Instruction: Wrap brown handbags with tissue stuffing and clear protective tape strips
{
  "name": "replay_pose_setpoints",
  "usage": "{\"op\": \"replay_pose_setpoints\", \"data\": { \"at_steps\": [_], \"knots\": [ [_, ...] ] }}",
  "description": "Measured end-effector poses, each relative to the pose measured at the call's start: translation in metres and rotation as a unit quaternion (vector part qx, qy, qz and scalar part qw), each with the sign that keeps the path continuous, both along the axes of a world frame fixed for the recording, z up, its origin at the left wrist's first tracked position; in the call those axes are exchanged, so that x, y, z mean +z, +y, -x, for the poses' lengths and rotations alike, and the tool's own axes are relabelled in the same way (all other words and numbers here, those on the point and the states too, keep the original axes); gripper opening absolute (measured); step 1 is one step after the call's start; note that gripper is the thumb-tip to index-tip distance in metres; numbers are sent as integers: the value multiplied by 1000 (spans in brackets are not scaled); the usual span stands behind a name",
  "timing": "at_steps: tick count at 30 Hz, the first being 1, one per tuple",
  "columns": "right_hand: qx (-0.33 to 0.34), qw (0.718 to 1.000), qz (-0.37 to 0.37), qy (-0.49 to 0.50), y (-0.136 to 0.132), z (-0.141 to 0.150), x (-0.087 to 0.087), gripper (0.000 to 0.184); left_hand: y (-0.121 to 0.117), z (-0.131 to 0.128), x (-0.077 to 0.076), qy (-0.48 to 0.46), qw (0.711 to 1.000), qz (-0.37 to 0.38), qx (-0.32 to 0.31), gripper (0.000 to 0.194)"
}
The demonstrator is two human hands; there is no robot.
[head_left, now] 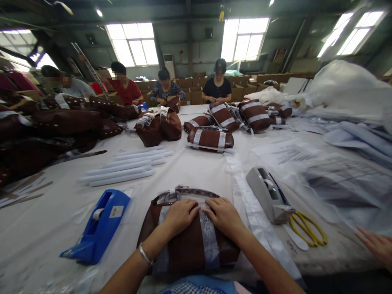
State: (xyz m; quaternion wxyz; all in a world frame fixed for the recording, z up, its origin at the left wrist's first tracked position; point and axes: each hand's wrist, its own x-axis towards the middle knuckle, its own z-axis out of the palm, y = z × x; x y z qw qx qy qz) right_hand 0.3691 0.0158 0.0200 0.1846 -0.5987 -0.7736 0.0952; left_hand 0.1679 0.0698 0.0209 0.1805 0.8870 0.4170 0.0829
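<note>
A brown handbag [186,251] lies in front of me at the table's near edge, with clear plastic strips [210,241] running across it. Its handle [199,191] curves along the far side, with a small wrapped part near the left end. My left hand [181,216] rests on the bag's upper left part, fingers stretched out flat. On the upper right part lies my right hand [225,216], its fingers spread and pointing toward the left hand. Both hands press on the bag from above, and neither is wrapped round anything.
A blue tape dispenser [102,228] stands left, a grey tape dispenser [268,196] right, beside yellow-handled scissors [308,228]. White rolls [128,167] and several brown bags [211,139] lie beyond. Another person's hand [375,245] reaches in at right. Several people sit opposite.
</note>
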Motion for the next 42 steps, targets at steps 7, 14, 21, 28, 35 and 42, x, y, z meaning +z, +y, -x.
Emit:
{"op": "replay_pose_setpoints", "data": {
  "at_steps": [7,14,21,28,35,42],
  "knots": [
    [-28,999,4,-26,-11,-3,-3,25,-3,3,-3,34,998,4,49,43],
    [-42,998,24,-42,-4,-2,-2,31,9,12,-4,75,994,4,82,51],
    [19,1000,-16,-16,4,18,-4,28,-2,3,-1,38,999,19,11,32],
    [42,998,34,-21,-3,23,-10,30,-13,-3,-10,13,999,25,23,33],
    [41,999,-13,-6,-8,18,-16,27,-13,22,3,-64,994,40,77,23],
    [-73,990,-98,72,-52,-8,-29,45,11,127,-1,-138,930,83,332,49]
  ]
}}
